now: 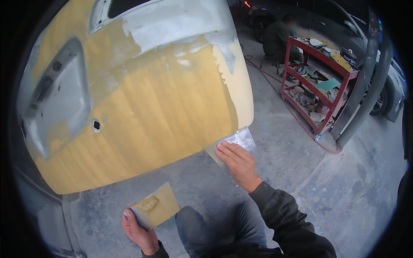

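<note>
A large car panel [172, 99], coated mostly in yellow body filler with grey and pale patches, takes up the left and middle. My left hand [138, 232] grips the edge of a thin, flat mixing board [165, 208] below the panel's lower edge. On that board sits a lump of yellow filler [148, 203]. Fingers pressed down, my right hand [241, 165] holds a flat filler spreader [241, 138] with a silvery, smeared face and a yellowish side. The spreader is at the panel's lower right corner; whether it touches the panel I cannot tell.
At the right stands a red three-shelf cart [318, 86] loaded with discs, tins and scraps. A dark post [365, 94] rises beside it. A reddish hose [297, 120] runs over the grey floor. Behind, a person [277, 38] crouches by a dark car [318, 19].
</note>
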Motion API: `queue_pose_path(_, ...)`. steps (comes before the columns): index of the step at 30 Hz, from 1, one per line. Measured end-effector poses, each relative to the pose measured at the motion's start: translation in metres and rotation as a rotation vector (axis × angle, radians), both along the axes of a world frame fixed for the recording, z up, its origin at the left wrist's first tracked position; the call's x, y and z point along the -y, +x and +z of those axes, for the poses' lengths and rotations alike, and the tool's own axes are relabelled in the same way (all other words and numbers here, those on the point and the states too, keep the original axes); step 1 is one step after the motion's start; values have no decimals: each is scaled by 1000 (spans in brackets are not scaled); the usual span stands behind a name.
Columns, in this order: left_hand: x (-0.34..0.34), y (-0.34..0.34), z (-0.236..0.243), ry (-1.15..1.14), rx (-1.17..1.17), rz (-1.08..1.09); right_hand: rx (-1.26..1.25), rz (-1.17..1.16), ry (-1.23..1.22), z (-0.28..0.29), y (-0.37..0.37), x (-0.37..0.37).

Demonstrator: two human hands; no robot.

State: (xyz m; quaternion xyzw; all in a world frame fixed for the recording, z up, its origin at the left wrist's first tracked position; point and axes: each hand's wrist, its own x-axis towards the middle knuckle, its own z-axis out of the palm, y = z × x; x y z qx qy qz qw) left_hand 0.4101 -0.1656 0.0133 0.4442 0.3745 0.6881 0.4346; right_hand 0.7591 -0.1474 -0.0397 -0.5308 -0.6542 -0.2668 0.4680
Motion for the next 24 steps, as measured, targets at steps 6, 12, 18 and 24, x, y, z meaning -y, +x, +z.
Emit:
queue_pose_path(6, 24, -12, 14, 68, -32, 41, -29, 3, -88, -27, 4, 3)
queue_pose_path(12, 33, -31, 6, 137, -57, -19, -419, 23, 24, -26, -10, 41)
queue_pose_path(18, 25, 17, -6, 55, -198, -393, -1049, 684, -365, 57, -39, 85)
queue_pose_path(24, 11, 50, 2, 103, -337, -483, -1262, 1180, -361, 80, -33, 80)
